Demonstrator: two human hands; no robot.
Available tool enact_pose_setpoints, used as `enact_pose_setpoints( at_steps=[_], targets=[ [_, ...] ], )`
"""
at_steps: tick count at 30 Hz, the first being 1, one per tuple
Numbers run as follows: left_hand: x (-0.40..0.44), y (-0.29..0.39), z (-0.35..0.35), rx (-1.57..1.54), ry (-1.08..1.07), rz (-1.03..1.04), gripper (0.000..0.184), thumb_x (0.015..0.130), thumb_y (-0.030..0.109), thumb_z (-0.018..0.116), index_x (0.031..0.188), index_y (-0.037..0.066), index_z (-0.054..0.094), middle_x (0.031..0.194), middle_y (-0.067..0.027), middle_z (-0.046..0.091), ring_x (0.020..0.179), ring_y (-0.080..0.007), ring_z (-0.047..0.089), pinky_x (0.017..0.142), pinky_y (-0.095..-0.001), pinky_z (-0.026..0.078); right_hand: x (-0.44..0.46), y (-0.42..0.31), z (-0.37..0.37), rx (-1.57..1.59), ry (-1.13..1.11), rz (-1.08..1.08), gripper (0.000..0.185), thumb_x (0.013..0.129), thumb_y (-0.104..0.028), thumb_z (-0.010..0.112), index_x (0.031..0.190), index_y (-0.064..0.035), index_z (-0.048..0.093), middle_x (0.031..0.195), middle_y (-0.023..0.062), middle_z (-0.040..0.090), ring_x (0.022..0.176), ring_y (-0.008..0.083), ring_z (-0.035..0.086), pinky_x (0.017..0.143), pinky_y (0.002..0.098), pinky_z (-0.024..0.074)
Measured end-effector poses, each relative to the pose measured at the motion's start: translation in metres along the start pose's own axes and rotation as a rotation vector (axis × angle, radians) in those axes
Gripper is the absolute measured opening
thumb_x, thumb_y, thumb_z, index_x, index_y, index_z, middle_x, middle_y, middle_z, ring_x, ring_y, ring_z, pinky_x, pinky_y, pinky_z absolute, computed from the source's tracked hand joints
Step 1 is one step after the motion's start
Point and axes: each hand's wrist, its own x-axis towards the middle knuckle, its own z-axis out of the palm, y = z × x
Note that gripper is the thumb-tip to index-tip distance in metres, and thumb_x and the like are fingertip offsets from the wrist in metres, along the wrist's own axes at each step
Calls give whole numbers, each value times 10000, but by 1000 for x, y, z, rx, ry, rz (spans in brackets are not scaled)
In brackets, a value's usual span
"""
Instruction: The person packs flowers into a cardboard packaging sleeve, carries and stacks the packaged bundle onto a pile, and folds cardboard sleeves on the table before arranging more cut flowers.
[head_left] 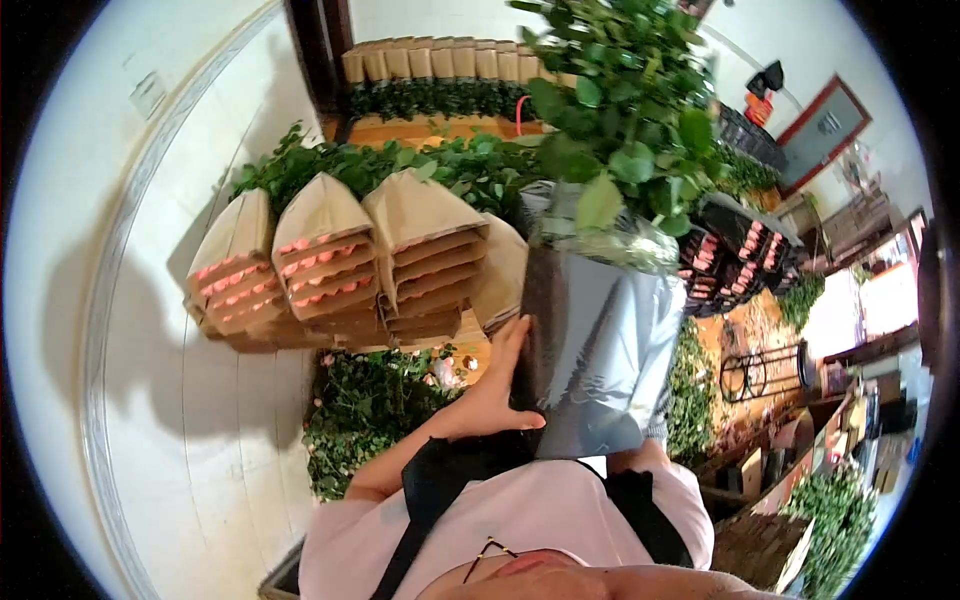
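Upright in front of my chest is a flower bunch in a dark grey plastic wrap [605, 350], with green leafy stems [630, 120] rising out of its far end. My left hand [497, 385] grips its left side, the thumb along the lower edge and the fingers reaching up the side. At the lower right corner, my right hand [645, 452] is against the bunch; a grey patterned glove or cuff shows there, and the fingers are hidden behind the wrap. Just left of the bunch lie several brown paper-wrapped flower bunches [325, 245] with pink blooms between cardboard layers.
More paper-wrapped bunches [435, 62] line the back wall. Black-wrapped pink bunches [740, 255] are piled at the right, near a black stool [765, 370]. Leafy flower stems [370, 420] lie below the paper bunches. A white wall [215, 440] bounds the left side.
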Motion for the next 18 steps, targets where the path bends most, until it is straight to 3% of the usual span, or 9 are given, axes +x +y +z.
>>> enact_pose_setpoints(
  at_steps=[2,4,8,11,15,16,18],
  targets=[
    [-3,-5,-1,27,21,-32,1373,615,531,866,1557,42,-4,1575,-245,55,1480,-405,73,1195,-472,127,-1,-4,2,7,11,-10,387,976,-301,573,1304,-95,561,1306,55,577,1175,202,515,991,379,412],
    [0,-17,3,-25,33,-18,1439,585,709,800,1550,10,-6,1576,-234,67,1477,-391,81,1192,-468,124,-6,-6,-3,25,55,-29,388,976,-297,576,1306,-94,561,1307,54,576,1177,200,514,995,377,410],
    [26,-27,25,-252,-46,-16,1483,564,767,776,1547,-6,-20,1591,-225,64,1488,-357,71,1196,-458,107,-17,-9,-20,70,142,-53,391,974,-290,583,1310,-92,559,1310,53,574,1182,196,512,1004,373,406],
    [56,-31,53,-133,-219,23,1410,629,669,809,1549,0,-24,1619,-210,13,1503,-357,22,1202,-452,92,-13,-13,-40,108,187,-52,393,973,-285,588,1313,-91,558,1313,52,573,1185,193,511,1010,370,403],
    [100,-31,108,-55,-517,-73,1319,684,384,868,1551,6,-52,1616,-220,95,1491,-330,157,1183,-392,201,3,-20,-80,118,219,-44,396,971,-279,595,1317,-89,557,1316,50,571,1190,189,509,1019,367,399],
    [111,-28,126,-208,-572,-96,1310,711,317,854,1541,10,-112,1610,-217,108,1485,-315,178,1166,-388,243,6,-24,-95,120,230,-45,397,971,-277,597,1318,-89,556,1317,50,570,1191,188,508,1021,366,398],
    [135,-12,162,-204,-692,-246,1320,744,313,830,1520,31,-200,1605,-218,99,1484,-317,160,1161,-393,256,21,-34,-119,117,224,-48,398,970,-274,600,1320,-88,556,1318,49,569,1193,186,507,1026,364,396]
  ],
)
